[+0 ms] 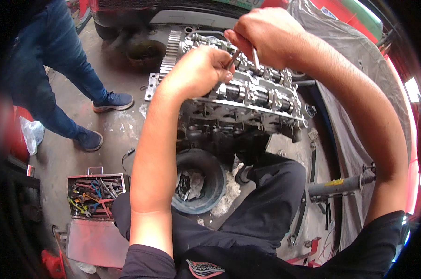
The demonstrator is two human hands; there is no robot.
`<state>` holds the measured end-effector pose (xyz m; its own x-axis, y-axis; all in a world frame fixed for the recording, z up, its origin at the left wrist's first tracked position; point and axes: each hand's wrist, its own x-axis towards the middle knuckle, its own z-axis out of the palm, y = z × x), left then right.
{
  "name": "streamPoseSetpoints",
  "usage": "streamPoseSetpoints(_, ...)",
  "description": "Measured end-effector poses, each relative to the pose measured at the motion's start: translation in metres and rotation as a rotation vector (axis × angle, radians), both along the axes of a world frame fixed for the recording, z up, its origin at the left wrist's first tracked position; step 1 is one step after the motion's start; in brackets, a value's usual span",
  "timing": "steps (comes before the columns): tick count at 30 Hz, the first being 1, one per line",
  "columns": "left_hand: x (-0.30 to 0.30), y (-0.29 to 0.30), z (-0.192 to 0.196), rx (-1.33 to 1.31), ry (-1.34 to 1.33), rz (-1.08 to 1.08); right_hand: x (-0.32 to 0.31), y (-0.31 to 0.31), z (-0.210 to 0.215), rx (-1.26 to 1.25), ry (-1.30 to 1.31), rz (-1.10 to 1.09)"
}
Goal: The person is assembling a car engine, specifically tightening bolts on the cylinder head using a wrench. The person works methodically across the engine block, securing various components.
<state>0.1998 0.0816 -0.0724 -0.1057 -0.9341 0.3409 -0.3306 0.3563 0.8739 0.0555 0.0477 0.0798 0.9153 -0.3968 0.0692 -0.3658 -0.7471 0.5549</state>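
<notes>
Reaching over a long silver-grey metal cylinder head with rows of exposed cams [259,95], the person is working with both bare hands close together above it. The left hand [198,69] is curling its fingers and thumb around a thin, dark, rusty-looking rod [233,59], leaving little gap in the grip. The right hand [268,35], just beyond it and to the right, is making a tight fist around the upper end of a slim, shiny silver metal rod [256,60], which is pointing down toward the cams. Whether either rod is touching the cylinder head, I cannot tell.

The cylinder head is lying in front of the person, beyond their knees. Nearer, a round dark bucket [202,209] is holding crumpled greyish material [195,185]. To the left, an open rectangular metal toolbox [97,176] is holding jumbled hand tools with coloured handles [98,191]. Farther off on that side, another person in blue jeans [64,69] and dark blue shoes [112,101] is standing on the floor.
</notes>
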Motion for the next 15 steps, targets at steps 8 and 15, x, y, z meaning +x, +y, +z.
streamPoseSetpoints(8, -0.005, 0.009, 0.001, 0.021, 0.013, 0.102, 0.014, -0.004, -0.006, 0.126, -0.039, -0.096)
streamPoseSetpoints(15, -0.029, 0.023, 0.003, -0.148, 0.025, 0.287, -0.023, -0.017, -0.05, 0.74, -0.801, 0.255)
